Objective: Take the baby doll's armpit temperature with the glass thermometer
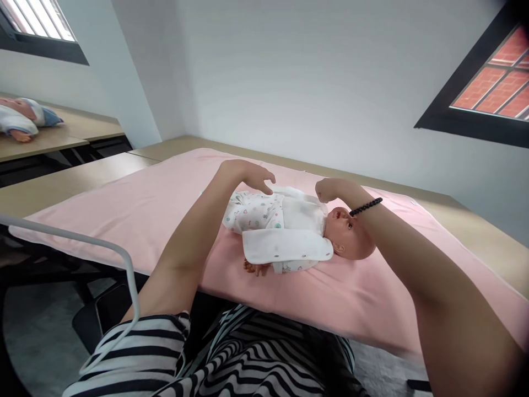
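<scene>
A baby doll (351, 242) lies on its back, head to the right, on a pink cloth (173, 193). It wears patterned clothes (256, 212) under a white vest-like garment (289, 245). The garment's near panel is folded outward toward me, with small snaps along its edge. My left hand (258, 177) is over the doll's far side, thumb and fingers apart, with nothing visible between them. Above the doll's neck and far shoulder, my right hand (327, 189) has curled fingers. Whatever they may grip is hidden. The doll's near hand (256, 268) sticks out below the panel.
The cloth covers a wooden table (487, 231) standing against a wall. Another doll (25, 118) lies on a table at the far left. A grey curved rail or cable (130, 264) crosses the lower left, near a black chair (103, 314).
</scene>
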`<state>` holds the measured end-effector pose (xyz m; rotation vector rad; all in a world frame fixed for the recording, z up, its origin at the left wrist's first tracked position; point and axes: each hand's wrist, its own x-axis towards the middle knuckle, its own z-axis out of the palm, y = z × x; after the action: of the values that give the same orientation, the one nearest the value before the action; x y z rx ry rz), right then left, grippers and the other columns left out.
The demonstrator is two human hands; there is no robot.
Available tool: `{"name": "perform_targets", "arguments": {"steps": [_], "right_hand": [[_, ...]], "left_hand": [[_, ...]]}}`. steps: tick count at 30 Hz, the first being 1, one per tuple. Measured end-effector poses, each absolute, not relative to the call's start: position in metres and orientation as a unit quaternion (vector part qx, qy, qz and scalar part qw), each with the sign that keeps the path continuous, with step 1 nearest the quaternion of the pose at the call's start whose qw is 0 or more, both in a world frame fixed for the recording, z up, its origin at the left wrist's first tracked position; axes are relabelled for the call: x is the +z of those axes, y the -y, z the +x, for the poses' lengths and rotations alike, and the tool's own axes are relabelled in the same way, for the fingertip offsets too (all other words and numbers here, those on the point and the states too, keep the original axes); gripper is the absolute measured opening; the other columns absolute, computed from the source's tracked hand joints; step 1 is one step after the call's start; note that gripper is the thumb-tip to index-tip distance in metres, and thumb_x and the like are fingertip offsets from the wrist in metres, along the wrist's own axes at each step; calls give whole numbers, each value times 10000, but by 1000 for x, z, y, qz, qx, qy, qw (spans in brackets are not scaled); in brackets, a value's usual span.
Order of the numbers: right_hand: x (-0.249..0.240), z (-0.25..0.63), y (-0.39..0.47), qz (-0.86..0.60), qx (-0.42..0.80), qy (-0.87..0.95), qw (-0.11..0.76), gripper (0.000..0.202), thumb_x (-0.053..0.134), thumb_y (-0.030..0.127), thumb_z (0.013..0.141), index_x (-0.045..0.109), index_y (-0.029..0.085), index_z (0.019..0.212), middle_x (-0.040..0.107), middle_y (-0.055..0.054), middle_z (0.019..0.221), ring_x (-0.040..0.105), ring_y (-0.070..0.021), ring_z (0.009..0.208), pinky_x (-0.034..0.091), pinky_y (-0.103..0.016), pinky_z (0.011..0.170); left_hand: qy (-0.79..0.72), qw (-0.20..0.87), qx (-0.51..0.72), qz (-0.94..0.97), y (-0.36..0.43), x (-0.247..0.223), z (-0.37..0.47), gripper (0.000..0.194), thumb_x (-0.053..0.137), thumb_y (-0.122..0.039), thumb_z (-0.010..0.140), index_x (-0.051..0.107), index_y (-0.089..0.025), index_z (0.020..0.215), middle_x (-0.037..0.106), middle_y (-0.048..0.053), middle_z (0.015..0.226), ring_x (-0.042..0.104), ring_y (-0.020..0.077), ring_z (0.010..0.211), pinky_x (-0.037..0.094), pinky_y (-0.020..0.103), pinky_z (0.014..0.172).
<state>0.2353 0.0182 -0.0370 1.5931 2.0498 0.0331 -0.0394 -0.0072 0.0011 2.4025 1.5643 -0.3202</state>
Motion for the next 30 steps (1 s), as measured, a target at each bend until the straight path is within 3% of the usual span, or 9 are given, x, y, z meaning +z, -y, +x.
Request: {"name": "perform_targets", "arguments": {"steps": [6, 12, 16, 20, 23, 26, 30], "right_hand": [[-42, 228, -6, 608, -36, -742, 282, 131, 652, 65, 796, 674, 134, 687, 698, -105, 775, 653, -218, 671, 494, -365, 652], [-3, 230, 11, 632, 38, -738, 234, 205, 597, 44, 844, 750, 123, 954, 726, -153, 972, 679, -259, 832, 462, -364, 680], [28, 245, 25, 666, 111, -726, 126, 270, 565, 86, 881, 754, 129, 1069, 712, -163, 987, 669, -277, 853, 434, -364, 668], [46, 255, 43, 631, 97, -769, -40, 209, 540, 163, 924, 746, 164, 960, 713, -116, 940, 614, -220, 761, 412, -348, 659], [51, 249, 63, 587, 89, -792, -145, 258, 510, 274, 985, 750, 185, 949, 731, -112, 958, 612, -232, 796, 429, -362, 699], [54, 237, 85, 563, 91, -798, -193, 304, 493, 339, 1016, 756, 189, 989, 743, -121, 980, 637, -264, 840, 450, -384, 731], [55, 228, 108, 544, 99, -794, -252, 312, 477, 336, 1032, 763, 214, 1042, 750, -103, 1001, 663, -273, 902, 505, -406, 806]], "left_hand": [[-532, 131, -113, 829, 9, 3, -40, 819, 563, -738, 844, 421, -449, 1597, 368, -3, 1715, 444, 365, 1493, 391, 554, 1191], [-513, 117, -75, 847, 6, 0, -42, 765, 583, -676, 855, 476, -414, 1566, 422, 11, 1687, 480, 343, 1459, 399, 507, 1183], [-494, 98, -22, 864, 1, -2, -43, 769, 605, -598, 871, 439, -373, 1587, 484, 46, 1642, 534, 323, 1392, 426, 469, 1148], [-456, 71, 90, 883, 1, -2, -41, 769, 574, -543, 923, 362, -299, 1620, 528, 105, 1588, 537, 311, 1375, 436, 452, 1129], [-402, 92, 206, 887, 6, 0, -37, 709, 520, -534, 973, 353, -280, 1614, 565, 128, 1537, 547, 300, 1368, 459, 442, 1106], [-322, 145, 315, 881, 13, 4, -32, 594, 517, -501, 1002, 436, -280, 1548, 666, 126, 1383, 641, 261, 1239, 518, 425, 1038], [-236, 150, 433, 857, 23, 12, -27, 338, 603, -463, 993, 661, -252, 1252, 734, 79, 1155, 695, 209, 1096, 558, 405, 1014]]}}
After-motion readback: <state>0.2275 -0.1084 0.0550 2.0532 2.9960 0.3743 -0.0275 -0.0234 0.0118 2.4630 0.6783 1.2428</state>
